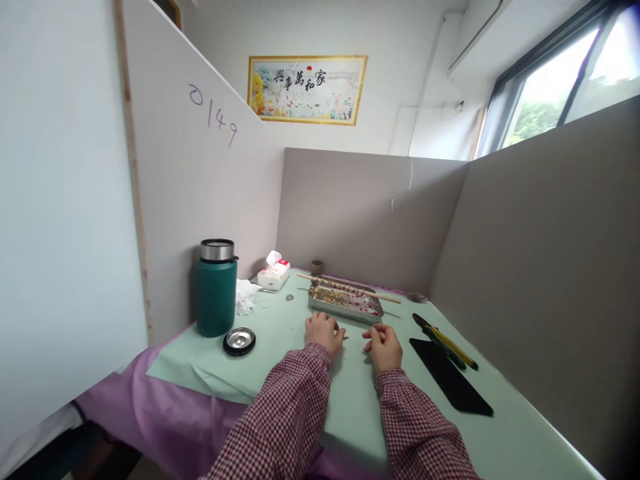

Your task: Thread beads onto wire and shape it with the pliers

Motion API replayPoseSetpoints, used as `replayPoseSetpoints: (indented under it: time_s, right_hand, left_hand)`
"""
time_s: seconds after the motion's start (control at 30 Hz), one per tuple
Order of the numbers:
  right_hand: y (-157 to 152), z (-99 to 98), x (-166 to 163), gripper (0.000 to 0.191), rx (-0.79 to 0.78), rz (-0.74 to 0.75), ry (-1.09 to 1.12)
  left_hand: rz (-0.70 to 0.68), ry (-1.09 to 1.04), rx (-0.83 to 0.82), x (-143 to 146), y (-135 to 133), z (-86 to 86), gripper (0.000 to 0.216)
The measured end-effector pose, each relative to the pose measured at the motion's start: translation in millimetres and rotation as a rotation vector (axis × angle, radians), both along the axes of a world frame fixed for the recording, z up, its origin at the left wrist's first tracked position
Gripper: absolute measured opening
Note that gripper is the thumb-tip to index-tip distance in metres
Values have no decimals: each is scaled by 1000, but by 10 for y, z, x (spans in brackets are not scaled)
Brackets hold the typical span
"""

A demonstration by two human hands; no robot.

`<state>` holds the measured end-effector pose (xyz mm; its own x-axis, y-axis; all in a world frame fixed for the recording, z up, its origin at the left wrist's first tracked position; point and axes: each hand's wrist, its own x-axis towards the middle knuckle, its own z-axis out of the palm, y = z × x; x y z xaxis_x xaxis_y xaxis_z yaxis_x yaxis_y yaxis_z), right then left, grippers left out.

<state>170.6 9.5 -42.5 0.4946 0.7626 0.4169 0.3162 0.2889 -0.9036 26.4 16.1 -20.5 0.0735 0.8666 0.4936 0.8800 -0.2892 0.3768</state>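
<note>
Both of my hands rest on the pale green mat [280,353], just in front of a metal tray [345,303] filled with small beads. My left hand [324,331] lies knuckles up with its fingers curled under. My right hand [383,345] is curled too, its fingertips pinched together, possibly on something tiny that I cannot make out. A thin wooden stick [350,287] lies across the far side of the tray. Red-checked sleeves cover both arms.
A green flask [216,288] stands at the left with its round lid [239,341] lying beside it. A tissue pack [273,273] and a small cup [317,267] sit at the back. Yellow-handled pliers [445,340] and a black phone [450,376] lie at the right. Partition walls enclose the desk.
</note>
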Motion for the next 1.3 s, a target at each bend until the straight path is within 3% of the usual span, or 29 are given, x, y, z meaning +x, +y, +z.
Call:
replayPoseSetpoints:
  time_s: [0.23,0.37,0.47,0.57,0.63,0.7,0.8,0.9,1.03,1.3]
  right_hand:
    - [22,-11,1,26,-39,-29,-10]
    - [8,-4,5,26,-59,-19,-20]
    - [-32,29,5,27,-73,-5,-20]
    - [-71,61,1,28,-79,17,-35]
    - [-78,68,-2,29,-81,-1,-20]
    - [-67,62,-2,29,-82,-22,-7]
    - [-36,40,5,27,-83,-17,-22]
    - [-19,25,14,23,-75,-41,-39]
    - [-45,33,17,21,-70,-27,-56]
    - [-39,45,42,15,-145,-27,-78]
  left_hand:
    - [28,-90,200,3,-42,0,21]
    - [33,-143,277,25,-140,87,39]
    - [29,-151,356,-50,-277,371,41]
    - [66,-172,502,-356,-420,807,44]
    - [171,-199,616,-705,-482,1071,48]
    - [364,-256,691,-1116,-508,1237,60]
    - [577,-249,660,-1682,-483,1285,81]
    - [664,-230,551,-2018,-400,1232,91]
    - [655,-293,390,-2156,-271,1229,87]
    - [617,-354,264,-2250,-192,1263,80]
